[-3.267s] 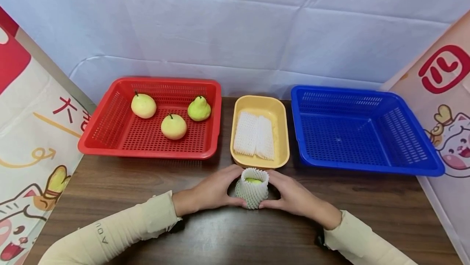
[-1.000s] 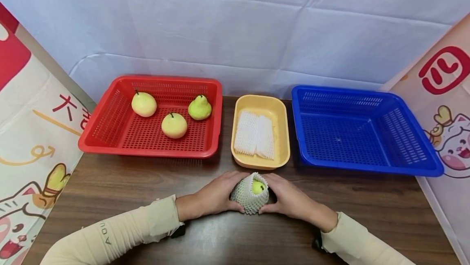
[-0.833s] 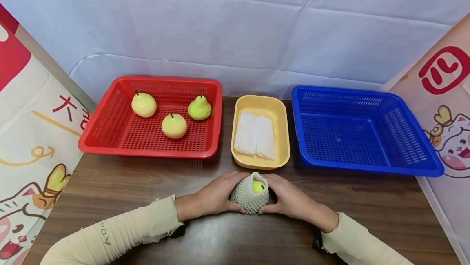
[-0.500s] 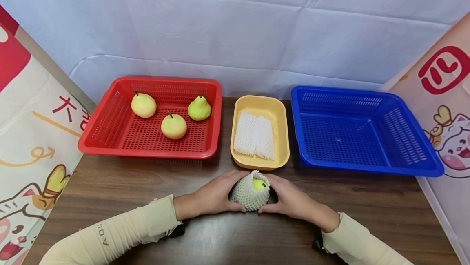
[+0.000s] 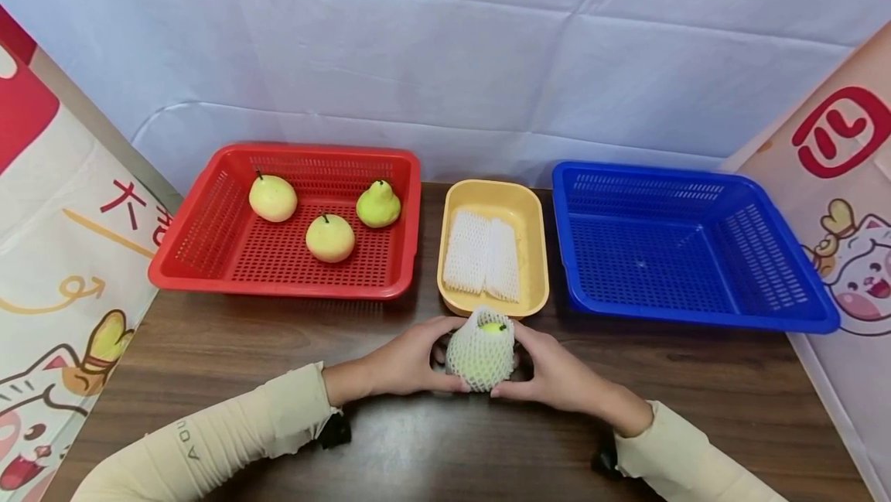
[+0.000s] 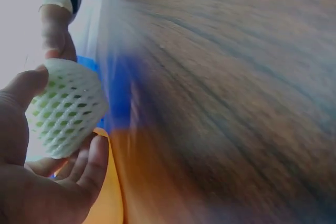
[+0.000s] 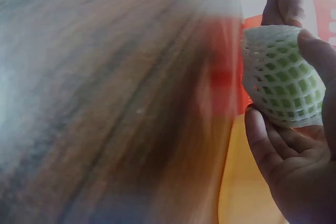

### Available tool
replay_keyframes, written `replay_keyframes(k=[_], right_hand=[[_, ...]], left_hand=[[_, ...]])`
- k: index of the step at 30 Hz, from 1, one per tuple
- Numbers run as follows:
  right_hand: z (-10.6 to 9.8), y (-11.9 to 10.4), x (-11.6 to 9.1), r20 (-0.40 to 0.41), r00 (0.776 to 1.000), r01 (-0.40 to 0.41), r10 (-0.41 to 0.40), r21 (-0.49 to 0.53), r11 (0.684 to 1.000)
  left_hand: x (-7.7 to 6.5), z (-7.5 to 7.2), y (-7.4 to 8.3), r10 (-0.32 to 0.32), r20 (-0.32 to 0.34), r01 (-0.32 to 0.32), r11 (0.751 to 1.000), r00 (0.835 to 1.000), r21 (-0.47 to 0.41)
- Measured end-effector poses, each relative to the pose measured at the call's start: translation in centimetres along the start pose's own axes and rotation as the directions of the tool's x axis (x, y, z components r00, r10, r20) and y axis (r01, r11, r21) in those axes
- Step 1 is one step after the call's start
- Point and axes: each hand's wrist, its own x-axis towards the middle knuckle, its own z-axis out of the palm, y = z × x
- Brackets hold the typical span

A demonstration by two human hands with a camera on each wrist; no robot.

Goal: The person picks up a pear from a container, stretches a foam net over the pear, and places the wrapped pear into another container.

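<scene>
A green pear (image 5: 493, 327) with a dark stem sits inside a white foam net sleeve (image 5: 480, 359), its top showing at the sleeve's mouth. My left hand (image 5: 411, 356) grips it from the left, thumb in front and fingers behind. From the right my right hand (image 5: 560, 367) holds it the same way. Both wrist views show the netting (image 6: 68, 108) stretched over the fruit, green showing through the holes, with thumb and curled fingers around it. Behind the hands stands a yellow tray (image 5: 532, 285) holding flat foam net sleeves (image 5: 480, 254).
To the left a red basket (image 5: 278, 285) holds a yellow pear (image 5: 273, 199), another yellow pear (image 5: 330, 239) and a green pear (image 5: 378, 205). A blue basket (image 5: 696, 316) stands at the right. All rest on a brown wooden table (image 5: 418, 455), with a pale cloth behind.
The sleeve now covers more of the pear; earlier it stood up around it as a tube. Both hands turned and tilted the wrapped pear and have just raised it slightly, toward the yellow tray.
</scene>
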Motion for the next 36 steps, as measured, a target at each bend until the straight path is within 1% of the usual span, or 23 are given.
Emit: replay_keyframes(k=[1,4,8,11,16,18,20,27,33,36], right_hand=[[-0.1,-0.1,0.0,0.0,1.0,-0.007,0.007,0.018,1.0],[-0.4,-0.3,0.0,-0.01,1.0,-0.021,0.021,0.041,0.999],[-0.5,-0.5,0.1,-0.04,0.999,-0.026,0.029,0.059,0.998],[-0.5,-0.5,0.2,-0.051,0.998,-0.031,0.036,0.108,0.994],[-0.6,-0.5,0.5,-0.035,0.998,-0.045,0.054,0.226,0.973],[-0.6,-0.6,0.6,-0.03,0.998,-0.05,0.06,0.261,0.964],[-0.7,-0.7,0.6,-0.031,0.998,-0.05,0.06,0.273,0.961],[-0.9,-0.9,0.7,-0.014,0.998,-0.05,0.058,0.338,0.94],[-1.4,-1.2,0.9,-0.007,0.998,-0.06,0.066,0.324,0.944],[-1.8,-1.6,0.9,-0.016,0.996,-0.076,0.086,0.339,0.938]], left_hand=[[0.0,-0.1,0.1,-0.005,0.003,0.005,0.999,1.0,-0.038],[0.1,-0.3,0.3,-0.015,0.005,0.016,0.994,1.0,-0.11],[0.2,-0.6,0.8,-0.041,0.006,0.042,0.985,0.999,-0.169],[0.3,-0.7,1.0,-0.067,0.006,0.067,0.975,0.998,-0.21],[0.5,-0.8,1.2,-0.096,0.014,0.096,0.956,0.995,-0.277],[0.6,-0.8,1.3,-0.101,0.021,0.103,0.951,0.995,-0.293],[0.6,-0.8,1.4,-0.104,0.027,0.107,0.947,0.994,-0.302],[0.8,-0.9,1.4,-0.091,0.035,0.097,0.943,0.995,-0.317],[0.9,-1.0,1.8,-0.097,0.023,0.099,0.929,0.995,-0.355],[1.1,-1.2,2.1,-0.099,0.017,0.098,0.922,0.995,-0.374]])
